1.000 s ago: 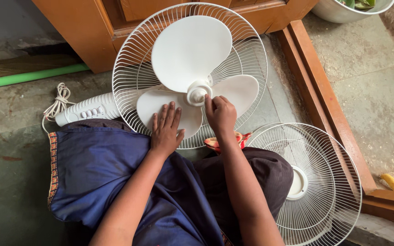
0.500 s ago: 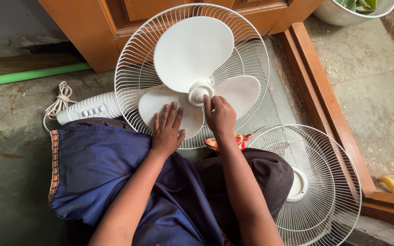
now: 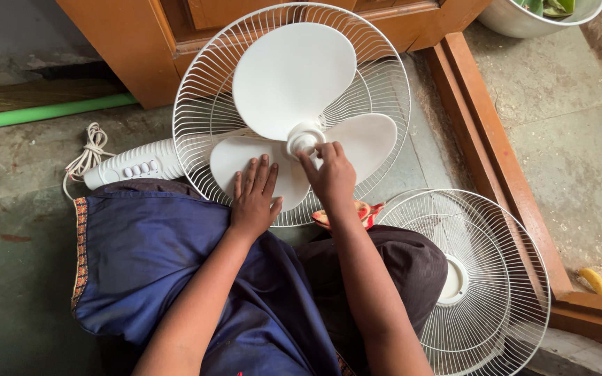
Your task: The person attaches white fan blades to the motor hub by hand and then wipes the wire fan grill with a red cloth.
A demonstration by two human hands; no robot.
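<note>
A white fan lies on its back on the floor, its rear wire guard (image 3: 203, 90) open to me and its three white blades (image 3: 294, 69) bare. My left hand (image 3: 253, 197) presses flat, fingers spread, on the lower left blade. My right hand (image 3: 329, 174) pinches the round white hub cap (image 3: 302, 137) at the blades' centre with its fingertips. The fan's white neck with buttons (image 3: 137, 164) sticks out to the left over my blue cloth-covered knee (image 3: 155, 264).
The detached front wire guard (image 3: 496, 278) lies on the floor at my right. A coiled white cord (image 3: 90, 157) sits left of the neck. A wooden cabinet (image 3: 127, 42), a wooden threshold (image 3: 496, 153), a green pipe (image 3: 43, 113), a metal bowl (image 3: 524, 17) and a red-yellow object (image 3: 364, 211) surround me.
My right hand's fingers have shifted up and left around the hub cap, wrist turning. My left hand stays flat on the blade; the blades barely move.
</note>
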